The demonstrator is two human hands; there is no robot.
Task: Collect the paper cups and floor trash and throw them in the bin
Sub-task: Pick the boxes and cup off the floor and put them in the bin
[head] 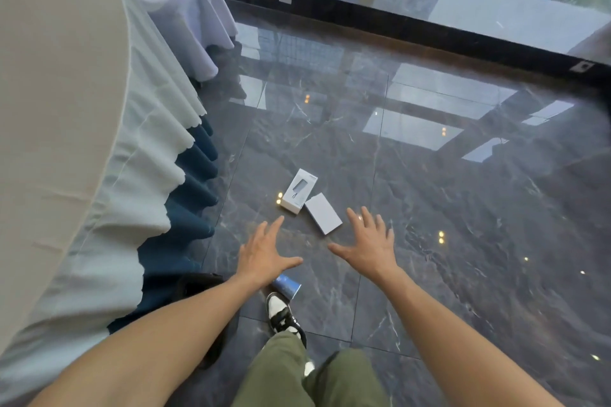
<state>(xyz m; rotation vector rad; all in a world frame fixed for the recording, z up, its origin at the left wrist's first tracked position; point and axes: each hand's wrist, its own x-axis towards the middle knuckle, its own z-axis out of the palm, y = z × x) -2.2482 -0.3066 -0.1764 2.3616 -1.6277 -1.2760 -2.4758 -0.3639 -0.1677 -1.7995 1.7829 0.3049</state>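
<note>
- While both arms are stretched forward and down, the left hand (264, 254) and right hand (370, 246) are seen with fingers splayed wide apart; nothing is held in either.
- Two pieces of floor trash are noted just beyond the fingertips on the dark polished floor (463, 208): a white printed box (299, 191) past the left fingertips, and a plain white box (323, 213) between the two hands' fingertips, nearer the right thumb. The boxes appear to touch at a corner.
- A blue paper cup (288, 286) lies on its side below the left palm, close by a shoe (281, 314).
- No bin is seen in view.
- Risks judged: the cup could be kicked or crushed by the shoe if a step is taken; a flat box could be pushed away on the glossy tile instead of lifted; the draped tablecloth (99, 175) by the left hand could be snagged.
</note>
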